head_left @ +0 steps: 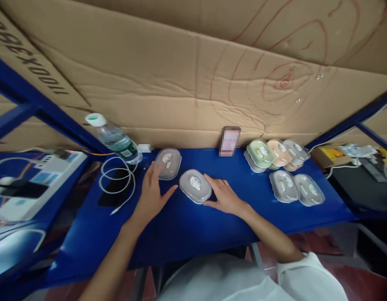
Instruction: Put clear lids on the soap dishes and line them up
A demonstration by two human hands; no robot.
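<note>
Two clear plastic lidded cases lie on the blue table (187, 225) in front of me. My left hand (153, 191) rests flat with fingers stretched out, its fingertips touching the near edge of the left clear case (167, 163). Beside the other clear case (195, 186), my right hand (224, 195) lies with its fingers spread, touching that case's right edge. Neither hand grips anything.
A water bottle (113, 138) lies at the back left beside a coiled white cable (116, 179) and a dark phone. A blurred phone (230, 141) leans on the cardboard wall. Green, peach and grey cases (276, 154) are stacked right, with two clear cases (296, 188) nearer.
</note>
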